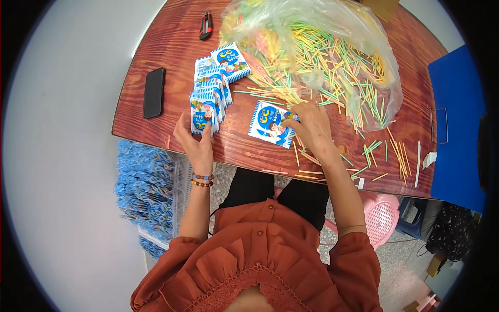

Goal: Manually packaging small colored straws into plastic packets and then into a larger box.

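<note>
My left hand [195,139] is at the near end of an overlapping row of small blue-and-white packets [210,89]. Its fingers are apart, the thumb against the nearest packet and the other fingers beside its left edge. Right of the row, a single blue-and-white packet [267,124] lies flat on the table. My right hand [312,127] is closed at this packet's right edge, thumb over its face and fingertips bent at the upper corner. Behind that hand, thin pastel sticks [332,57] spill out of a large clear plastic bag [387,96].
On the wooden table [176,39] lie a black phone [154,93] and a red-and-black box cutter [206,26]. Loose sticks [368,155] lie along the near right side. A blue panel [457,125] stands at right. Below the left edge, a container holds many blue packets [143,179].
</note>
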Demonstrator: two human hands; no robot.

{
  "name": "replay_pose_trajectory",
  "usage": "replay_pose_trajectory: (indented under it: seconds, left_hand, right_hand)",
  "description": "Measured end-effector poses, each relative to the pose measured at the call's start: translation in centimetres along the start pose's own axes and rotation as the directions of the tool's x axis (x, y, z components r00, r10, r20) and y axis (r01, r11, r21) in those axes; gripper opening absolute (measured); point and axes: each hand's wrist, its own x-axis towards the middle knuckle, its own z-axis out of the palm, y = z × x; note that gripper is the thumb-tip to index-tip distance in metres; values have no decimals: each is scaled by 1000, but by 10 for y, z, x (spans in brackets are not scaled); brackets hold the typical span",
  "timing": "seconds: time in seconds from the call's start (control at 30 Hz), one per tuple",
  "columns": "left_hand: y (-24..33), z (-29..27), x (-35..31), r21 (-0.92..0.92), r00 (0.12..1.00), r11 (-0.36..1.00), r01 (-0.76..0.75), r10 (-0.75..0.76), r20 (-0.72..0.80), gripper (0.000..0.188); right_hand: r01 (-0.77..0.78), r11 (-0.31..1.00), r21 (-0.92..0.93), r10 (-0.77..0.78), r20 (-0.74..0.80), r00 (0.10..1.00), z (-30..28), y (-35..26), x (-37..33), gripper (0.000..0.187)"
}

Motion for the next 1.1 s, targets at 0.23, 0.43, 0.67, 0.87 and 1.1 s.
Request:
replay_pose_trajectory:
  seconds: [0.23, 0.43, 0.67, 0.87, 1.1]
  left_hand:
    - [39, 0, -3, 232, 976, 955, -183, 205, -73, 60]
    - [67, 48, -1, -303, 947, 949, -88, 173, 269, 49]
    - [83, 69, 3, -503, 899, 858, 102, 137, 416, 35]
    - [107, 64, 2, -618, 810, 653, 438, 13, 587, 13]
    - [119, 70, -18, -586, 652, 368, 722, -81, 754, 11]
  right_hand:
    - [152, 977, 149, -103, -297, 949, 1, 8, 3, 12]
    - [-3, 887, 462, 41, -73, 997, -6, 7, 10, 11]
    - [353, 899, 260, -255, -343, 904, -8, 16, 15, 11]
    - [-22, 302, 953, 137, -20, 990, -8, 7, -1, 5]
    - [-84, 512, 855, 268, -66, 961, -15, 15, -23, 12]
